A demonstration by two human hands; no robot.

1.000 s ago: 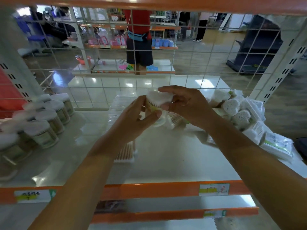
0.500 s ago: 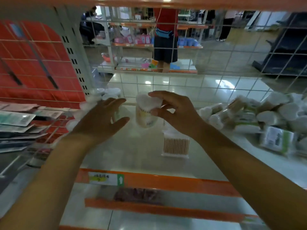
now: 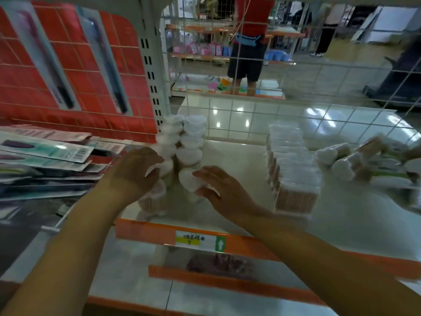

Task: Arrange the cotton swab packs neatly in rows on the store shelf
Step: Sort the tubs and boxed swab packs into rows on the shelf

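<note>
Round cotton swab tubs with white heart-shaped lids stand in two rows (image 3: 191,142) at the left end of the white shelf (image 3: 237,169). My right hand (image 3: 218,190) grips the nearest tub (image 3: 188,180) of the right row by its lid. My left hand (image 3: 136,172) rests against the left row's front tubs, fingers curled on a lid. Rectangular clear swab boxes (image 3: 293,172) stand in a line mid-shelf. A loose heap of tubs and packs (image 3: 346,160) lies at the right.
A wire grid (image 3: 296,71) backs the shelf. An upright post (image 3: 152,65) and a red display of flat carded packs (image 3: 45,153) adjoin on the left. The orange shelf lip (image 3: 159,231) carries a price tag. A person in a red top stands in the aisle behind.
The view swung left. My right hand carried the tub from mid-air down to the front of the right row. My left hand moved onto the left row's tubs.
</note>
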